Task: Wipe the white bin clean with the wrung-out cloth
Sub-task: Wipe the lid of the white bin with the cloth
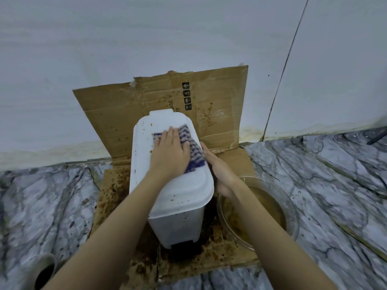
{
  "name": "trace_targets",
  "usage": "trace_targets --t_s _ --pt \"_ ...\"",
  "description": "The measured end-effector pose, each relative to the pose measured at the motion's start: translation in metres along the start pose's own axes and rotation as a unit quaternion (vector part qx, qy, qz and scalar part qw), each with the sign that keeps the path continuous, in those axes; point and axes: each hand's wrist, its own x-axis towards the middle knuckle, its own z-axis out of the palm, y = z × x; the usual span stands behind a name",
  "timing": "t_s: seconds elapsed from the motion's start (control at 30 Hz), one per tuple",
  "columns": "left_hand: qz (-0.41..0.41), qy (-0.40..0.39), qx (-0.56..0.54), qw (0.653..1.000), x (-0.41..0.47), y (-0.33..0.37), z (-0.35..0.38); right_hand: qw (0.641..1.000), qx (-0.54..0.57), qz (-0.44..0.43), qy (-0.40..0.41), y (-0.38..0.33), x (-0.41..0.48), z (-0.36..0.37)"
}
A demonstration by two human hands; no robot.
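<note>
A white pedal bin (pixel 178 216) stands on stained cardboard, its lid (pixel 144 147) closed and dotted with brown specks. A blue-and-white patterned cloth (pixel 193 149) lies flat on the lid's right half. My left hand (pixel 169 151) presses on the cloth with straight fingers spread. Along the bin's right side, just below the lid edge, my right hand (pixel 219 172) rests with straight fingers against the wall of the bin.
Brown-stained cardboard (pixel 209 101) covers the floor under the bin and leans up the white wall behind it. A glass bowl (pixel 291 216) of murky brown water sits right of the bin. A round container (pixel 45 273) is at the lower left on the marble floor.
</note>
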Motion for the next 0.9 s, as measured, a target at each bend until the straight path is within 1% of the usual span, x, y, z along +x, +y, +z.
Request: trace_targets --t_s 0.1,0.17,0.23,0.3,0.4,0.47,0.6,0.73,0.8,0.9 --pt "-0.053 0.004 0.021 0.998 0.013 -0.029 -0.008 0.999 -0.032 -0.003 -0.016 0.005 0.005 -0.004" --pt "-0.063 -0.004 0.027 0.998 0.011 -0.033 -0.010 0.999 -0.028 -0.014 -0.009 0.009 0.007 -0.002" --pt "-0.032 -0.013 0.020 0.999 -0.001 -0.023 -0.009 0.999 -0.024 -0.024 0.016 0.010 0.009 0.001" --pt "0.018 -0.018 0.010 1.000 -0.024 -0.008 -0.004 0.998 -0.027 -0.031 0.041 0.012 0.010 0.002" --pt "0.069 -0.009 0.006 0.998 -0.061 0.004 0.002 0.993 -0.080 -0.052 0.065 0.015 0.007 0.004" --pt "0.071 -0.001 0.007 0.997 -0.072 0.004 0.005 0.988 -0.116 -0.069 0.069 0.014 0.002 0.007" --pt "0.052 0.002 0.002 0.999 -0.065 -0.006 0.002 0.978 -0.172 -0.090 0.072 0.006 -0.003 0.013" --pt "0.021 -0.009 0.002 1.000 -0.049 -0.034 -0.010 0.975 -0.192 -0.087 0.067 0.001 -0.006 0.020" --pt "0.017 -0.014 0.000 1.000 -0.034 -0.050 -0.015 0.973 -0.205 -0.085 0.058 -0.002 -0.008 0.024" --pt "0.024 -0.019 -0.035 0.999 -0.008 -0.068 -0.019 0.971 -0.224 -0.073 0.048 -0.007 -0.008 0.028"
